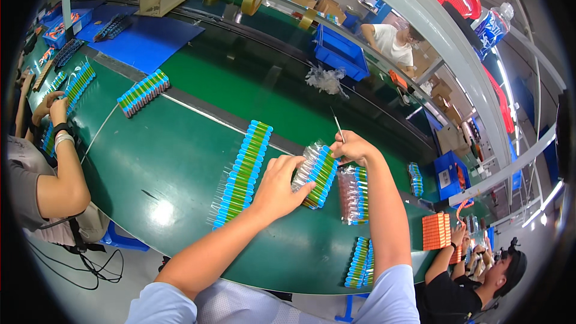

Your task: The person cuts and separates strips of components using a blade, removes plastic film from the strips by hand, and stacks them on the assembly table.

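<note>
My left hand is closed around the near side of a pack of blue-and-green cylindrical pieces, thumb and fingers on its edges. Clear crinkled plastic covers the pack's left part. At the pack's far right corner is my right hand, pinching a thin pen-like tool that points up and away. Left of my left hand a long row of blue-and-green pieces with thin wire leads lies on the green table. Under my right forearm's left side sits another pack, partly in clear plastic.
More blue-and-green rows lie near the front edge; another row is farther left. Beyond runs a green belt with a blue bin and crumpled plastic. Co-workers sit left and right; orange stacks stand at right.
</note>
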Available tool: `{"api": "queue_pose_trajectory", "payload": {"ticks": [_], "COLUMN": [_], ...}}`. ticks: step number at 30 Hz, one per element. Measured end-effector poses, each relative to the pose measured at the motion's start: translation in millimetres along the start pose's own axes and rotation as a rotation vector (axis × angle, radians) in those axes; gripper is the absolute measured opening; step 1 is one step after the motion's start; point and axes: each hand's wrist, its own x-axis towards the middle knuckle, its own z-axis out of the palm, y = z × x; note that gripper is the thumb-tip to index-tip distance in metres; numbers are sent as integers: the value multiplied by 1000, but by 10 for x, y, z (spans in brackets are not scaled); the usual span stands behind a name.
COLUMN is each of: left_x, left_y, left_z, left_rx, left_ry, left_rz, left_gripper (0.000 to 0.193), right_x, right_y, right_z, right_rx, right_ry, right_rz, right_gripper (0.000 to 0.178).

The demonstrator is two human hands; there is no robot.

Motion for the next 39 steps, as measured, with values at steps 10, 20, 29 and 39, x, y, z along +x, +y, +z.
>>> {"api": "queue_pose_trajectory", "payload": {"ticks": [10,20,29,39], "left_x": [-86,-75,-69,421], "left_y": [-257,-313,-314,-540], "left_z": [182,220,192,411], "left_rx": [-60,-30,-89,-636], "left_ry": [-150,-197,-326,-270], "left_rz": [89,106,84,-241], "left_gripper": [55,59,67,71], "right_x": [-382,-186,-148,-276], "right_y": [102,543,733,594], "right_z": [721,1171,1318,1438], "right_rx": [-622,-288,96,289], "right_ry": [640,475,814,771], "right_rz": [-385,-285,-455,-379], "right_gripper": [29,68,63,66]}}
